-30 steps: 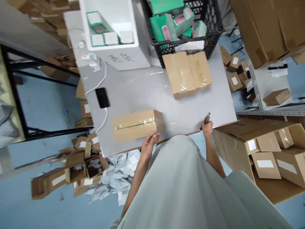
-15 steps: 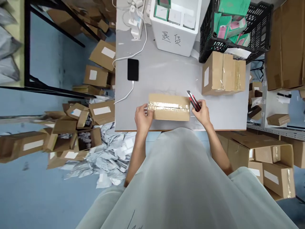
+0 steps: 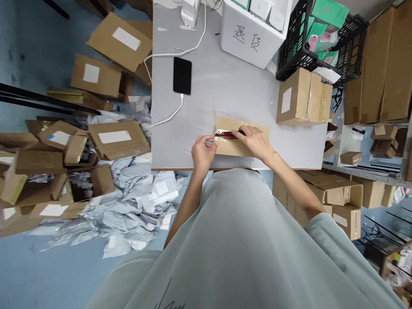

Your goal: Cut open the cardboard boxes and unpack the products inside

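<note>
Fingers of the right hand [image 3: 255,140] wrap a slim red-and-black cutter [image 3: 228,134] along shiny tape [image 3: 221,139] on an oblong, matte cardboard box [image 3: 231,149]; the left hand [image 3: 203,155], fingers slightly parted, touches its left end. The box lies near the front edge of a smooth grey surface [image 3: 231,90], which stretches broadly behind it.

Loose shirt [image 3: 238,231] in pale grey-green, short-sleeved over bare forearms.
The cloth looks plain and matt, broad across the front, with soft shallow folds and lighter and darker patches of shade. The right sleeve [image 3: 337,246] is wide, creased, and ends near the elbow; the left sleeve [image 3: 130,274] is the same pale colour. Near the bottom edge of the view, the shirt carries a marking [image 3: 170,296] in thin dark strokes like quick handwriting, cut off and unreadable. The left fingers [image 3: 206,139] and right fingers [image 3: 249,130] are bare.
</note>
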